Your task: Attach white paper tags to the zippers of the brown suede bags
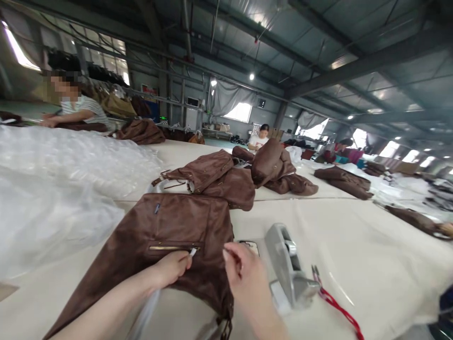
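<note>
A brown leather bag (180,219) lies spread on the pale table before me, its zipped pocket (166,248) facing up. My left hand (175,268) is closed on a small white strip (193,251) at the right end of the zip. Beside the bag's right edge, my right hand (246,271) is raised with its fingers curled in and thumb and forefinger tips close together. Whatever may be between those fingertips is too small to make out. A pale strap (146,311) runs below my left wrist.
A grey tape dispenser (288,269) stands right of my right hand, with a phone (250,246) behind that hand. Further right lies a red cord (339,307). Brown bags (226,182) are heaped ahead; clear plastic (71,160) covers the left. Other people work further off.
</note>
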Motion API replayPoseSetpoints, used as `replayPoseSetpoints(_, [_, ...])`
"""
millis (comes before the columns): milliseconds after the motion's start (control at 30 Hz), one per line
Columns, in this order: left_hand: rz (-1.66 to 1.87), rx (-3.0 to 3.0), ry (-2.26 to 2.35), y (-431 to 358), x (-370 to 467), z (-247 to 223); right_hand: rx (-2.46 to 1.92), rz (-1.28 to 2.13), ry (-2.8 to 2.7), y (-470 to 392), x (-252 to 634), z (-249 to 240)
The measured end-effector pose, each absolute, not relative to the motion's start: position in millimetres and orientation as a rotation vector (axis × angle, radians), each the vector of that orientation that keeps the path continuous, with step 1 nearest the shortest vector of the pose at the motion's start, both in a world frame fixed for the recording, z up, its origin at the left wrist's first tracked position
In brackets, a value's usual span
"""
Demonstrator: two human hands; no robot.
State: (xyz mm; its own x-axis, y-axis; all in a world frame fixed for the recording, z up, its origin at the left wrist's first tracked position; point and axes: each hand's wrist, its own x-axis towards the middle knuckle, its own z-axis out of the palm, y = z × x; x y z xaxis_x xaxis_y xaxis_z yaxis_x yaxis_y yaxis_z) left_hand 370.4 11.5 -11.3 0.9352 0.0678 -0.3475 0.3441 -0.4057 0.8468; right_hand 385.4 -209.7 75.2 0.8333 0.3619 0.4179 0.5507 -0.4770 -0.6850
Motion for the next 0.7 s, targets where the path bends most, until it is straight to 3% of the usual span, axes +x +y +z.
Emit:
replayPoseSetpoints(100, [-0.324, 1.913, 0.333, 12.2, 371.9, -14.4, -2.333, -0.663, -0.453, -281.4, 388.5, 87.9])
replayPoseSetpoints(167, [-0.324, 1.898, 0.320, 11.9, 372.3, -15.3, -2.504, -0.735, -0.203, -331.5, 401.9, 82.0])
replayPoseSetpoints(267, [-0.312, 1.887, 0.330, 11.3, 373.7, -17.7, -2.639, -0.480, 0.028, -390.5, 424.9, 61.5])
replayPoseSetpoints(400, [-0.322, 1.841, 0.327, 12.3, 375.4, -20.6, -2.307, -0.139, 0.046, -418.9, 436.8, 40.5])
replayPoseSetpoints(533, [-0.344, 1.824, 0.303, 14.9, 373.7, -19.0, -1.983, -0.097, 0.173, -413.0, 428.9, 43.5])
replayPoseSetpoints(700, [-0.375, 1.805, 0.267, 19.8, 373.8, -23.2, -1.898, -0.215, 0.121, -418.7, 411.8, 55.9])
